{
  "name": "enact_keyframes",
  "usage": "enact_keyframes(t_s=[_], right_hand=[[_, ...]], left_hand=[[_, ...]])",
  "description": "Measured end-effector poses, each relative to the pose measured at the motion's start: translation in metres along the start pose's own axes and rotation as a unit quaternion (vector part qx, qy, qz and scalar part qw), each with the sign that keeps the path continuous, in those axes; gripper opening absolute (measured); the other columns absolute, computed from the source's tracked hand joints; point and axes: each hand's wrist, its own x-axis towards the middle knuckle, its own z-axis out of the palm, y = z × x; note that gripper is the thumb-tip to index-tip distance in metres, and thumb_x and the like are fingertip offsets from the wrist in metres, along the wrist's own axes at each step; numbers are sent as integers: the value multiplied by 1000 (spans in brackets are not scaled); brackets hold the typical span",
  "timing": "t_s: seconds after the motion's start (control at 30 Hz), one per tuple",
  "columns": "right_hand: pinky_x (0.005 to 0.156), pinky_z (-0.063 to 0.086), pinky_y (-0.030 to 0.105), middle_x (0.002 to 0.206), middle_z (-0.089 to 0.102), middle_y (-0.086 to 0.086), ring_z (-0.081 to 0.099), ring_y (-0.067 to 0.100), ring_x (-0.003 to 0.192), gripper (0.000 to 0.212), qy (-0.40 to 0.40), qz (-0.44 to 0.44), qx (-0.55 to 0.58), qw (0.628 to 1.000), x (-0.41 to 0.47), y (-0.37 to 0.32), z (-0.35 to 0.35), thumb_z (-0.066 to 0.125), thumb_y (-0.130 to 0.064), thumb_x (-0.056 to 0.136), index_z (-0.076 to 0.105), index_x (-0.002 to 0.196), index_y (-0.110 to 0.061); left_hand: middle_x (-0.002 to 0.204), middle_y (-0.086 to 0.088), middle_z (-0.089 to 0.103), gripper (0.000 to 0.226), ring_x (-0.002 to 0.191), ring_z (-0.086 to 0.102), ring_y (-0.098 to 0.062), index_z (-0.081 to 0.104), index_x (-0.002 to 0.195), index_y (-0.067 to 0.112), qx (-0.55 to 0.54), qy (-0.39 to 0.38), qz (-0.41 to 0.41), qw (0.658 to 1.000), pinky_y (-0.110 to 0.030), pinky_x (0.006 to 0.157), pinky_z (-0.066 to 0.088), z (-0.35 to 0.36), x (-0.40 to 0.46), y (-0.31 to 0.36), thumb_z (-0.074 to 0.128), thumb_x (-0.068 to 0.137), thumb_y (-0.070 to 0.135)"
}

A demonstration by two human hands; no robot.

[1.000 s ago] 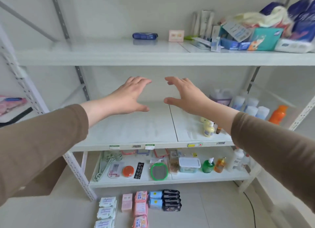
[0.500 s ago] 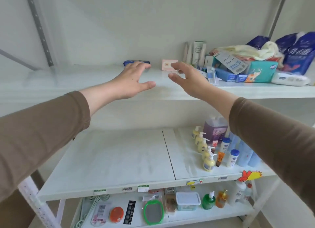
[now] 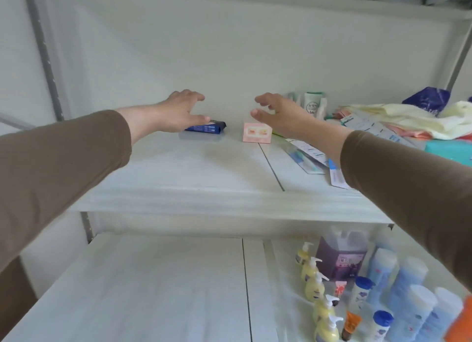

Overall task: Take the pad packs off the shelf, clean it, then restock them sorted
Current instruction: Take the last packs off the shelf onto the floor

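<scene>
Left hand (image 3: 178,113) and right hand (image 3: 279,113), fingers spread and holding nothing, poised above blue pack (image 3: 208,127) and pink pack (image 3: 256,132) near the shelf (image 3: 178,188) rear edge, presumably for removal.

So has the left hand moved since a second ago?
Yes. The left hand has risen from the middle shelf level to the upper shelf, now over the blue pack.

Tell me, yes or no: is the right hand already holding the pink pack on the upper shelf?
No: the right hand hovers open above the pink pack, fingers spread and not closed on it.
</scene>
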Motion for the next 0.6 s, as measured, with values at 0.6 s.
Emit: enact_keyframes(t_s=[0.6], right_hand=[[103,36,37,144,46,13,47,31,129,50,-91,86,-90,988,139,88,49,34,-45,105,42,146,-16]], left_hand=[[157,-8,29,62,143,26,-29,26,154,18,62,-77,-38,994,-43,114,28,64,168,-93,43,102,48]])
